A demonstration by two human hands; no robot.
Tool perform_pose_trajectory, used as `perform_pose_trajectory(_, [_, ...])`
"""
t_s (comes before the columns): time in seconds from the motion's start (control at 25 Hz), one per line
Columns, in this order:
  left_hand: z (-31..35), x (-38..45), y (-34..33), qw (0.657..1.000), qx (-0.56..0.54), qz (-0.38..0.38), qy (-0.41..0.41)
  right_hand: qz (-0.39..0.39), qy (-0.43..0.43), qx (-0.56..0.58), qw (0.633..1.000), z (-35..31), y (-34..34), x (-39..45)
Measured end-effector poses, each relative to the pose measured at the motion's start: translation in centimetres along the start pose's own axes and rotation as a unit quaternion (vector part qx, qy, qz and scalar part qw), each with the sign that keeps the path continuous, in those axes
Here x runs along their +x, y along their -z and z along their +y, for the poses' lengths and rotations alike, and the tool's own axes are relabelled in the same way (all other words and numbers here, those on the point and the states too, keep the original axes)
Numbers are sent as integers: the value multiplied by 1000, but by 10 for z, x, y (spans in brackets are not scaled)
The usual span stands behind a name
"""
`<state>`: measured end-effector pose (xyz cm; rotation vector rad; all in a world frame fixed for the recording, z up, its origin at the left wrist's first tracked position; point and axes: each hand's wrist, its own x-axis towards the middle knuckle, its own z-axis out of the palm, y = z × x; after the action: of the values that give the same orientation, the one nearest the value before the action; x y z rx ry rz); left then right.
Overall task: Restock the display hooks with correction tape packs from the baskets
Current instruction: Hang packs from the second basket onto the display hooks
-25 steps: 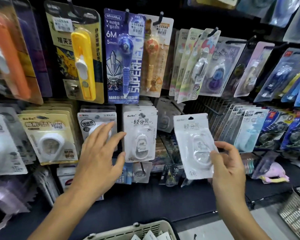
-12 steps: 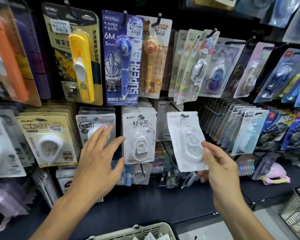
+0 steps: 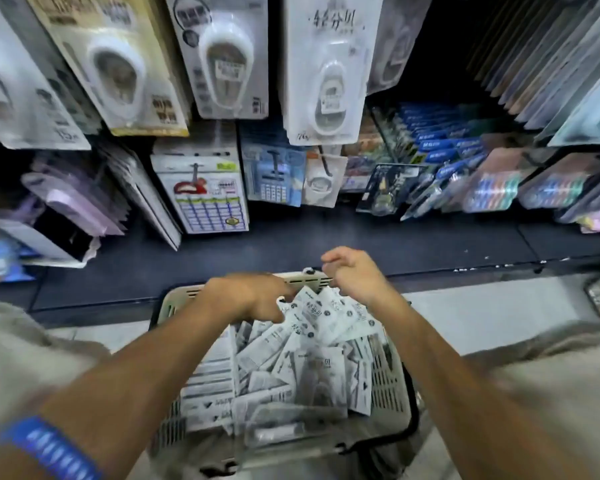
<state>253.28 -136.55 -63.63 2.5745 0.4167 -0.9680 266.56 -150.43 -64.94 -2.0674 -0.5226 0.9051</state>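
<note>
A: Where are the correction tape packs [image 3: 302,362]?
B: Piled in the beige basket [image 3: 388,386].
A: And the hands?
B: Left hand [image 3: 253,299] digs in, fingers curled, grip unclear. Right hand [image 3: 352,273] looks curled, grip unclear too.

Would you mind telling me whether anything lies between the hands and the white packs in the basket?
Nothing visible does. The left hand and right hand are at the far end of the basket, right on the top of the loose white packs, which lie uncovered.
</note>
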Motion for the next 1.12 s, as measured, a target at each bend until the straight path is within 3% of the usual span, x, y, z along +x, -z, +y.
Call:
perform_pose_trajectory(0.08, [-16,15,-62,992,7,-114,43,-59,-32,-183,981,63,-33,-2])
perform_pose_trajectory(0.16, [-34,24,-101,990,-17,-123,68,-128,-55,-313,939,110,-53,-8])
perform_pose_trajectory(0.2, [-42,27,-110,991,-43,-100,81,-129,-63,-321,936,124,-61,-8])
perform_pose_trajectory(0.32, [-54,33,-122,981,-138,11,137,22,-58,-237,970,133,-75,-4])
perform_pose_trajectory(0.44, [-50,37,-132,954,-237,67,172,198,-52,-124,971,131,-86,-1])
perform_pose_trajectory(0.56, [-44,45,-142,909,-354,99,194,265,-80,94,956,131,-91,4])
perform_pose_trajectory(0.68, [-32,53,-147,883,-418,89,196,139,-119,192,964,126,-96,10])
perform_pose_trajectory(0.76, [-26,57,-149,902,-386,77,175,48,-144,122,981,125,-96,18])
perform_pose_trajectory(0.92, [-27,58,-153,908,-365,107,177,-6,-122,28,992,121,-89,25])
perform_pose_trajectory(1.12, [-37,51,-161,896,-396,134,152,-40,25,-58,997,60,-34,32])
